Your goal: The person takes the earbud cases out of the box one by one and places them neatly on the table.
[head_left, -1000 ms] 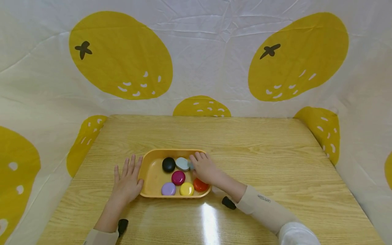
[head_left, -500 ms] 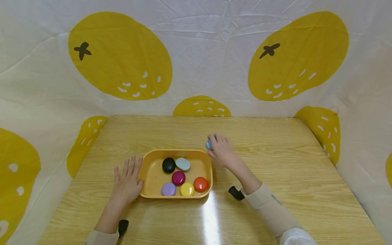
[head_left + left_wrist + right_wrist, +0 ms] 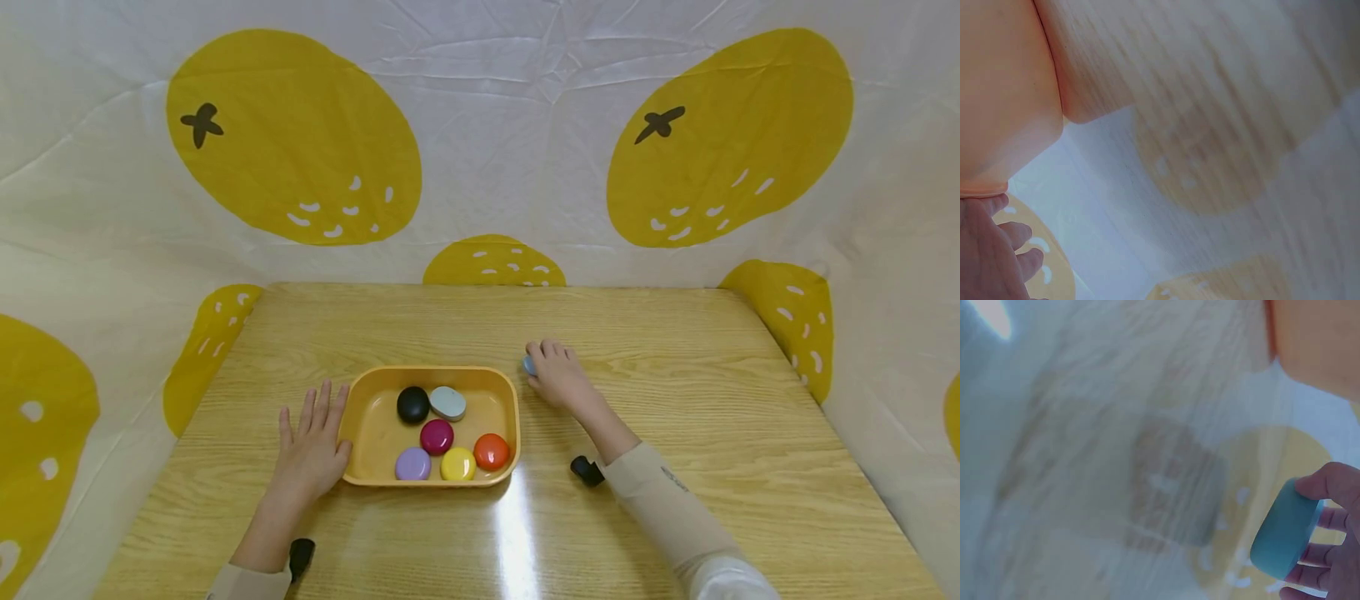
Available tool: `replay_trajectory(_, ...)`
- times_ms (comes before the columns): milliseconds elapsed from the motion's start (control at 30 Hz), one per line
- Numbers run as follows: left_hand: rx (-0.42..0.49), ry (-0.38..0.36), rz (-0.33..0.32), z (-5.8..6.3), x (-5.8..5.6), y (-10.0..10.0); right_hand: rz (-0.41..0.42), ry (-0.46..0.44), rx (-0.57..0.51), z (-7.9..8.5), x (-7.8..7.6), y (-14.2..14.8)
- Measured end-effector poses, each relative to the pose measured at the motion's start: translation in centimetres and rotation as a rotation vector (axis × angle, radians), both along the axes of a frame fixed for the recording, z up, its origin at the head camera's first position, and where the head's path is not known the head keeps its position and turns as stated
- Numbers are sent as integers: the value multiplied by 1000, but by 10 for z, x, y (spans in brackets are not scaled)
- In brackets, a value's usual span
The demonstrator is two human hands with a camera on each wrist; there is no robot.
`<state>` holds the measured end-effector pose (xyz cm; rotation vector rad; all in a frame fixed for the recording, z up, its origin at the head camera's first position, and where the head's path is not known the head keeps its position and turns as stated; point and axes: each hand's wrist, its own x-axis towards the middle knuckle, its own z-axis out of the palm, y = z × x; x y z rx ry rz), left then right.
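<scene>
In the head view, my right hand (image 3: 558, 377) is just beyond the right end of a yellow-orange plastic tray (image 3: 360, 458). It pinches a smooth, rounded light-blue disc (image 3: 529, 365), mostly hidden under the fingers there. The right wrist view shows this disc (image 3: 1285, 531) on its side, thumb on one edge and fingers along the other. My left hand (image 3: 311, 450) lies against the tray's left side with straight, spread fingers. Inside the tray are similar glossy discs: black (image 3: 413, 405), magenta (image 3: 437, 436), lavender (image 3: 413, 463), yellow (image 3: 458, 463) and orange-red (image 3: 491, 451), plus a grey oval piece (image 3: 448, 402).
The tray stands on a wood-grain table (image 3: 637, 333). Behind and beside the table hangs a white cloth (image 3: 517, 167) with large yellow fruit prints. A black wrist-worn piece (image 3: 587, 471) sticks out by the right sleeve, another (image 3: 302, 557) by the left.
My right hand has brought the light-blue disc up from the tray, out over its right rim, then slightly right and lower in the head view. My left hand has stayed at the tray's left side.
</scene>
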<state>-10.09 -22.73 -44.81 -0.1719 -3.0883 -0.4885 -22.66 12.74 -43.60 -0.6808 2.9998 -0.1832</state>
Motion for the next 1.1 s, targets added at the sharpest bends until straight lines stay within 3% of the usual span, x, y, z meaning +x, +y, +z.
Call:
replay_trajectory(167,1,-1,-4,-1,0,0,-2,-35,39,-9,-2,3)
replay_trajectory(633,4,-11,-2,-2,-2,-1,-31,-85,-1,-14,-5,4)
replay_trajectory(867,0,-11,-4,-2,-1,-2,-50,-26,-116,12,4,-16)
replay_trajectory(1100,0,-9,-3,-2,-1,-2,75,83,-95,35,20,-51)
